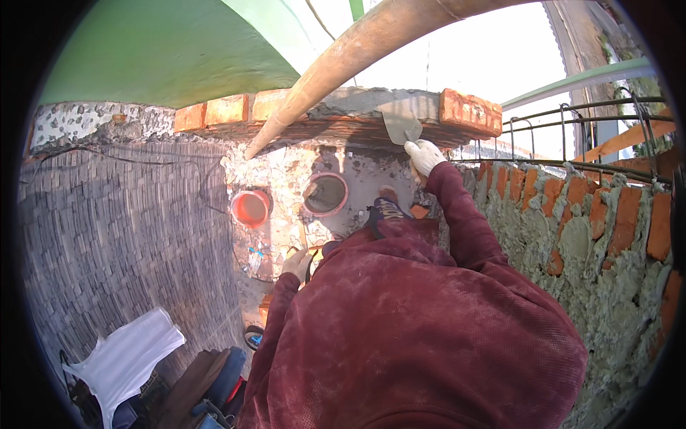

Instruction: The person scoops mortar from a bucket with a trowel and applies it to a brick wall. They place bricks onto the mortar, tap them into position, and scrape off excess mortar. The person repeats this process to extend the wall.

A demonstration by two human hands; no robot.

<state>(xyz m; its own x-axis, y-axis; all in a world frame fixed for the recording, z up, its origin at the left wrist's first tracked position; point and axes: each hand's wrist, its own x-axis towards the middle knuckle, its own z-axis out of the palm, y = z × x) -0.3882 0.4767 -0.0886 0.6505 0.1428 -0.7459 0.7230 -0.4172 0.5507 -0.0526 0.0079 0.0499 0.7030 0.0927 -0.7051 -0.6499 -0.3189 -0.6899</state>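
Note:
My right hand (424, 156), in a pale work glove, is closed around the handle of a trowel (401, 123). The flat metal blade lies against the grey mortar (357, 102) on top of a brick wall, left of an orange brick (470, 113) at the row's right end. More bricks (227, 109) sit along the same top course to the left. My left hand (294, 263), also gloved, hangs low beside my body, near something yellow and black. Its fingers are too small and partly hidden to read.
A red bucket (250, 209) and a wider bucket of grey mortar (326, 194) stand on the littered floor. A bamboo pole (357, 53) slants across in front of the wall. Rough brickwork (572, 207) and steel rebar (572, 118) flank my right; white cloth (132, 357) hangs lower left.

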